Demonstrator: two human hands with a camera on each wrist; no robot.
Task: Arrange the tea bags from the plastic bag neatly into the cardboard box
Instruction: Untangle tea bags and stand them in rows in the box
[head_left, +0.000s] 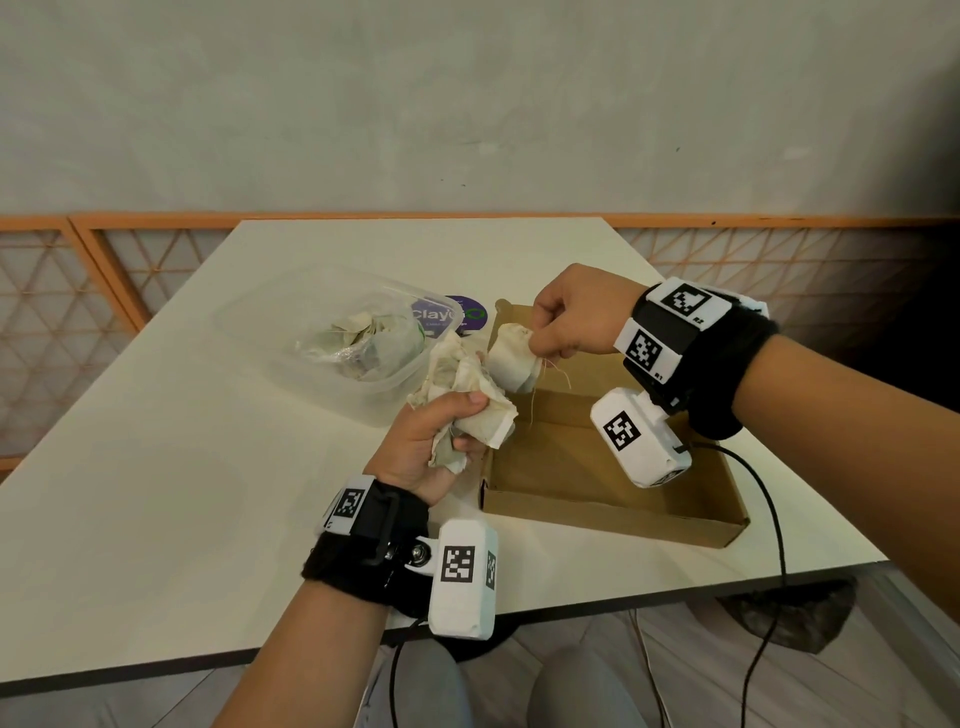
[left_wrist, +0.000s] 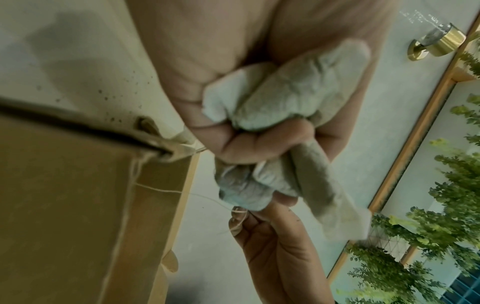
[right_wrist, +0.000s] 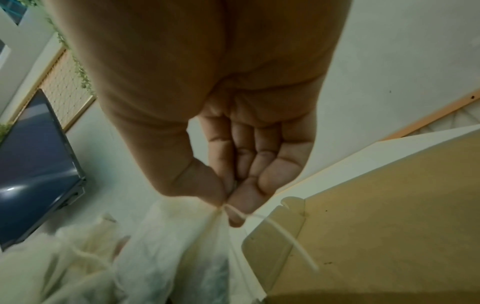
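My left hand (head_left: 441, 436) grips a crumpled bunch of pale tea bags (head_left: 467, 389) just left of the open brown cardboard box (head_left: 613, 512); the same bunch of tea bags (left_wrist: 285, 98) fills the left wrist view. My right hand (head_left: 566, 322) pinches one tea bag (head_left: 511, 358) by its top edge above the box's far left corner, thin strings dangling into the box. The right wrist view shows thumb and fingertips (right_wrist: 226, 197) pinching that tea bag (right_wrist: 176, 246). A clear plastic bag (head_left: 358, 343) with more tea bags lies in a clear container on the white table (head_left: 156, 441). The visible box floor is bare.
A round purple sticker (head_left: 462, 312) lies on the table behind the container. A black cable (head_left: 769, 509) runs from the right wrist over the table's near edge. An orange lattice railing (head_left: 104, 270) and a wall stand beyond the table.
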